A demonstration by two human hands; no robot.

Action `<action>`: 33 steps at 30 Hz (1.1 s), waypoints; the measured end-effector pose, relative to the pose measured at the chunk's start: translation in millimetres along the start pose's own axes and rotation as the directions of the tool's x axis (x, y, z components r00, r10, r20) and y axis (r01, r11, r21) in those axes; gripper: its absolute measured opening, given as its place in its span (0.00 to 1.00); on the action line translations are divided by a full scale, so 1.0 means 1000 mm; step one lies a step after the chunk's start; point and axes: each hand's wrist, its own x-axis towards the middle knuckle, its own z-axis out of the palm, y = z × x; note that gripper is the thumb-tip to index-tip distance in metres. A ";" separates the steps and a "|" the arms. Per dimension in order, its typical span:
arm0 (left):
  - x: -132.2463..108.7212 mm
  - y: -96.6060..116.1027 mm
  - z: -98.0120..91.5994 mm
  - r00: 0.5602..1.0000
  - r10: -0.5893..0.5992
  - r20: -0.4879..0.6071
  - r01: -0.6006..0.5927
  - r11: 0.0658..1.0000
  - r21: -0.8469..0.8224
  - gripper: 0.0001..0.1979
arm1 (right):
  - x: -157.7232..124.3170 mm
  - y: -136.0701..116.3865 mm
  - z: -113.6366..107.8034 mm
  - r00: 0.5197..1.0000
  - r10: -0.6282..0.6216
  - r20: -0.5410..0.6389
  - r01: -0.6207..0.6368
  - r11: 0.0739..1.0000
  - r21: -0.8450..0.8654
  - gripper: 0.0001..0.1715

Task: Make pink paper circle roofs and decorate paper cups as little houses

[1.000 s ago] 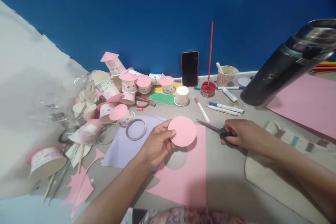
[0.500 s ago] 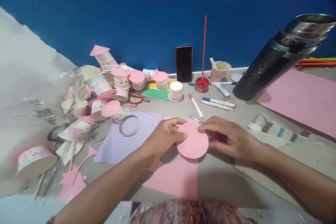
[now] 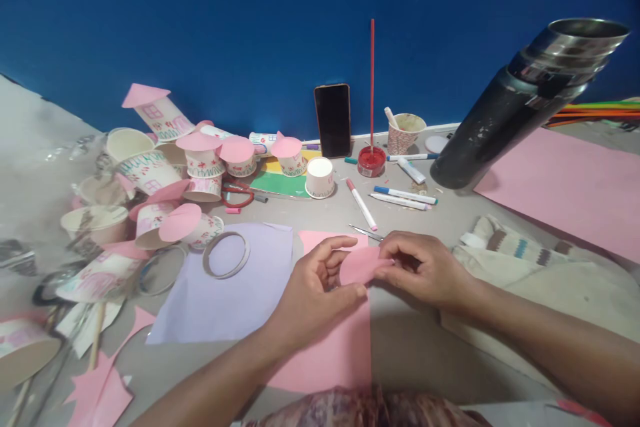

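A pink paper circle [image 3: 361,265], tilted and seen foreshortened, is held up over the table. My right hand [image 3: 425,267] pinches its right edge between thumb and fingers. Around the circle's left side is my left hand [image 3: 323,283], its thumb and index finger spread apart; its other fingers curl near the circle, and whether they touch it I cannot tell. Beneath both hands lies a pink paper sheet [image 3: 325,360]. Just behind my right hand, a pointed metal tool [image 3: 365,232] is partly hidden.
Decorated paper cups with pink paper roofs [image 3: 160,120] crowd the left. A tape roll [image 3: 226,273] rests on lilac paper [image 3: 200,313]. Behind my hands are markers [image 3: 361,205], a white cup [image 3: 320,178], a red paint jar [image 3: 371,161] and a phone [image 3: 333,121]. A tall flask [image 3: 500,107] stands right.
The circle has turned from facing me to a steep tilt. My left thumb has come off its face and that hand has spread. My right hand now pinches its edge. The view has shifted slightly.
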 end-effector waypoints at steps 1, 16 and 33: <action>0.000 0.001 0.002 0.999 -0.014 -0.044 0.015 0.999 0.031 0.27 | 0.000 -0.001 0.001 0.998 0.069 0.006 -0.069 0.998 -0.005 0.10; 0.004 -0.002 0.008 0.988 -0.121 -0.098 0.117 0.992 -0.049 0.11 | 0.000 -0.009 0.006 0.953 0.303 0.020 -0.303 0.947 0.109 0.13; 0.009 0.001 0.001 0.973 -0.012 -0.230 0.062 0.976 0.209 0.09 | 0.001 -0.007 0.007 0.901 0.412 0.136 -0.433 0.833 0.343 0.19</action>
